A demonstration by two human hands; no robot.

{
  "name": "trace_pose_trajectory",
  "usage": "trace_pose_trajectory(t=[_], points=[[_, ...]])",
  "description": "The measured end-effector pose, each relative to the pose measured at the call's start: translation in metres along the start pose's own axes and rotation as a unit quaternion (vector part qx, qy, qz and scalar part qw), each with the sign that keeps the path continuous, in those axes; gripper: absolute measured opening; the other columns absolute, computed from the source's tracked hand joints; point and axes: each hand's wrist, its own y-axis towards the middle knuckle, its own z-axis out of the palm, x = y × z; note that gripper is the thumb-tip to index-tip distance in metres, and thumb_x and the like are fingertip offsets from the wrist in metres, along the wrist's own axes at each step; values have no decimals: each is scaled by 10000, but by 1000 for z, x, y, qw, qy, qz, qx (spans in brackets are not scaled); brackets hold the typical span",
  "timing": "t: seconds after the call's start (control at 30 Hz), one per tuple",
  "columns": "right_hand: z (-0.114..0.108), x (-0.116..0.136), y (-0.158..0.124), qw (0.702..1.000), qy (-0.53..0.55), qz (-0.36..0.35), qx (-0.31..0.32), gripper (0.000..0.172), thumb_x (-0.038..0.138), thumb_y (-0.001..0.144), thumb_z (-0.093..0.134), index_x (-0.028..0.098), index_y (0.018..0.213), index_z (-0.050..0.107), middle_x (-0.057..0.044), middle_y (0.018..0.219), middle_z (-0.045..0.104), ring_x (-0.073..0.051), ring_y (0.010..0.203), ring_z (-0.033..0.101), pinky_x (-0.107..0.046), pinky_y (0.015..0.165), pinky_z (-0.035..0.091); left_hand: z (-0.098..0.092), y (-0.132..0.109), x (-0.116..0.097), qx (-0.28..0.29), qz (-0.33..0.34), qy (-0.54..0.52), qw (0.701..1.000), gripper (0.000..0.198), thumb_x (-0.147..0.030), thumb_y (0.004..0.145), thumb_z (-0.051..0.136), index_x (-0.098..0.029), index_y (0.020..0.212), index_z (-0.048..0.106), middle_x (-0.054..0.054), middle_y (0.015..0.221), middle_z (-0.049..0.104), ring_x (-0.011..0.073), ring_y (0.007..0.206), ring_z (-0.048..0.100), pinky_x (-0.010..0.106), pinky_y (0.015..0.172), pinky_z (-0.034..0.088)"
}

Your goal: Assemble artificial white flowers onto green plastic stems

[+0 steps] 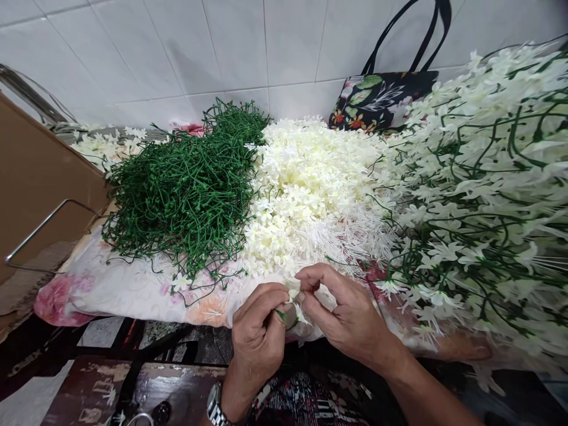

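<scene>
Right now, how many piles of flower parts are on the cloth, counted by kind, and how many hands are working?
Green stem pile: 1
Loose white blossom pile: 1
Assembled white flower sprays heap: 1
Hands, left hand and right hand: 2
Total: 5

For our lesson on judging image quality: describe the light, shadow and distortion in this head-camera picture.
Head view: soft, even light on the wall tiles, with a faint grey shadow above the green stem pile; the white flower heap looks nearly washed out; the assembled sprays stretch and smear toward the right edge; both hands, left hand and right hand, stay sharp.
</scene>
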Motion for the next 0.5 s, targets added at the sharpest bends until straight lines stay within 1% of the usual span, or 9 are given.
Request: trace_pose_trajectory(t=[0.13,0.23,0.33,0.43,0.5], points=[[3,3,-3,999,28,14,-10,150,92,795,472,184,890,542,13,703,575,-90,608,553,-198,569,489,1,-2,-1,-17,-18,-4,1000,210,-18,761,497,-187,801,616,34,748,666,137,676,636,214,586,509],[6,5,-4,999,29,24,-13,142,93,794,469,184,872,545,18,684,566,-89,596,547,-194,555,482,0,-3,0,-16,-4,13,1000,231,-6,756,482,-186,815,613,39,775,664,140,708,640,224,623,518],[7,5,-4,999,22,36,-17,143,85,786,473,179,870,541,22,679,559,-84,588,545,-186,555,479,-1,-6,2,-6,27,40,999,272,23,744,460,-185,838,608,42,806,664,132,739,643,221,668,519],[7,6,-4,999,21,44,-17,141,80,781,475,178,857,542,20,684,561,-81,588,546,-183,555,476,-1,-8,4,16,50,54,997,298,35,739,451,-183,866,609,53,838,672,131,748,649,212,661,522],[6,6,-4,999,23,44,-12,144,78,781,471,181,850,544,19,682,563,-82,587,546,-184,551,475,-1,-8,4,32,54,53,997,304,30,746,448,-184,883,614,61,857,681,137,758,657,218,659,526]])
